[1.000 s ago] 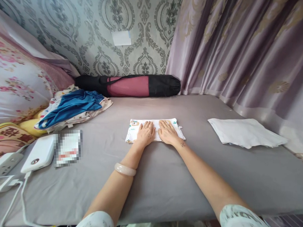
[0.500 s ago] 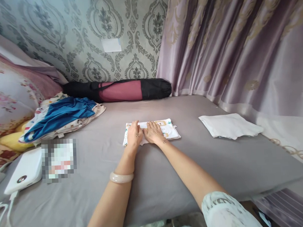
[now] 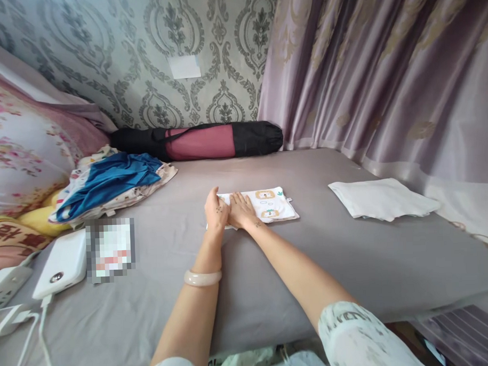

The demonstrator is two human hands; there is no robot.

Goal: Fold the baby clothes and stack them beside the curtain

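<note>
A: What is different from a second ago?

B: Then both hands lay flat with a small gap between them. Now the left hand (image 3: 216,210) stands on its edge, thumb upward, at the left end of the printed cloth (image 3: 271,206), and the right hand (image 3: 240,210) has moved over close beside it.

A: Is either one gripping?

B: The right hand is flat, palm down on the cloth, its fingers a little spread. Whether the left hand pinches any fabric, one cannot tell.

A: And how does the cloth look?

B: It lies on the grey sheet (image 3: 279,267), well apart from the white cloth (image 3: 383,199) to its right. It is a flat white rectangle with tan animal faces (image 3: 266,195), green leafy marks and a small tag (image 3: 289,200). Its right half, partly covered before, now shows fully.
</note>
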